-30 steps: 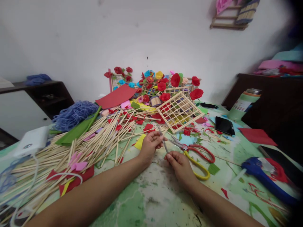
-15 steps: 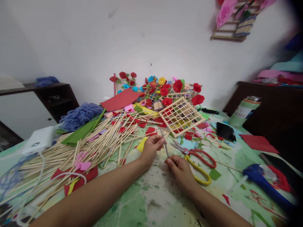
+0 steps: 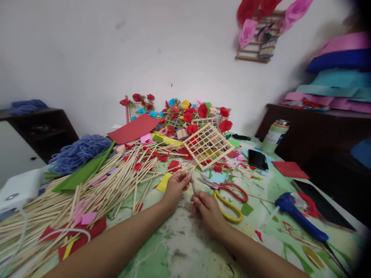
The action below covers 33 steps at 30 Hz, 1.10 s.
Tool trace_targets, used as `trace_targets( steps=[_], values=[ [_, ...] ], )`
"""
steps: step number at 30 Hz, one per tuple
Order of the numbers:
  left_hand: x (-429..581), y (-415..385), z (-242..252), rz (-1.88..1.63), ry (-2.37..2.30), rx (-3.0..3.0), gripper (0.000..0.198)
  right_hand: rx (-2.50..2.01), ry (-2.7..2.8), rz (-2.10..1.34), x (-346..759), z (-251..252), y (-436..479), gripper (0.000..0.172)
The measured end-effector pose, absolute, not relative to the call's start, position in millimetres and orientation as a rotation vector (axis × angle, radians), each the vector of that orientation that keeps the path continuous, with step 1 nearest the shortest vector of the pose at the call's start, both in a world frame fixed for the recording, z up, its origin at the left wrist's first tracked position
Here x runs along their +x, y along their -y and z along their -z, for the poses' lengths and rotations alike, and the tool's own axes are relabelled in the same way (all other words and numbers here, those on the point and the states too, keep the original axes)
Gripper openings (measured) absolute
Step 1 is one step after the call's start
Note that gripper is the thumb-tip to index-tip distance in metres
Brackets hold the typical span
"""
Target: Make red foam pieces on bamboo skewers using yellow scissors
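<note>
My left hand [image 3: 175, 188] and my right hand [image 3: 206, 209] are both pinched on one thin grey stick [image 3: 192, 182], which stands nearly upright between them above the green table [image 3: 185, 247]. The left fingers grip it near the middle, the right fingers at its lower end. Just right of my hands lie scissors with red and yellow handles [image 3: 228, 195]. A big loose heap of wooden sticks [image 3: 87, 189] spreads to the left.
A wooden grid frame [image 3: 207, 144] leans on a pile of paper flowers [image 3: 185, 112] at the back. Blue yarn [image 3: 78, 152], a green sheet and a white box [image 3: 16, 189] lie left. A blue glue gun [image 3: 298, 216], a black phone [image 3: 257, 159] and a green bottle [image 3: 274, 136] are right.
The camera has tipped up and swung right, so the scene has slid left. The stick between my hands now stands more upright. Both pinches hold.
</note>
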<state>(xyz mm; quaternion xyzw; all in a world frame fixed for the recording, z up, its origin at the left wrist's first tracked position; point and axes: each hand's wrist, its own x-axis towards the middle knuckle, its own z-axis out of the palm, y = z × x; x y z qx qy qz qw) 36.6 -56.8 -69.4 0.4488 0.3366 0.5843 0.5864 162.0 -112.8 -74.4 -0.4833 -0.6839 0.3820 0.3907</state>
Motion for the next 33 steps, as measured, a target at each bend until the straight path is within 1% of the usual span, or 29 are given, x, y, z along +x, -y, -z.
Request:
trace_targets(
  steps=[4, 9, 16, 24, 30, 33],
  values=[
    [36.6, 57.9, 68.9, -1.347, -0.75, 1.056, 0.023, -1.223, 1.693, -1.008, 162.3, 77.5, 111.9, 0.024],
    [36.5, 58.2, 68.9, -1.353, -0.762, 1.079, 0.023, -1.2, 1.663, -1.04, 162.4, 80.6, 110.5, 0.019],
    [36.5, 57.8, 69.5, -1.347, -0.765, 1.108, 0.019, -1.191, 1.652, -1.06, 162.7, 83.1, 110.9, 0.019],
    [35.7, 57.5, 71.2, -1.345, -0.809, 1.083, 0.019, -1.258, 1.697, -0.977, 162.0, 75.4, 112.8, 0.018],
    [35.7, 59.6, 68.3, -1.289, -0.773, 1.076, 0.02, -1.246, 1.711, -0.951, 163.3, 75.3, 112.3, 0.017],
    [35.2, 58.8, 67.5, -1.316, -0.753, 1.039, 0.019, -1.267, 1.751, -0.915, 163.1, 76.4, 110.9, 0.017]
  ],
)
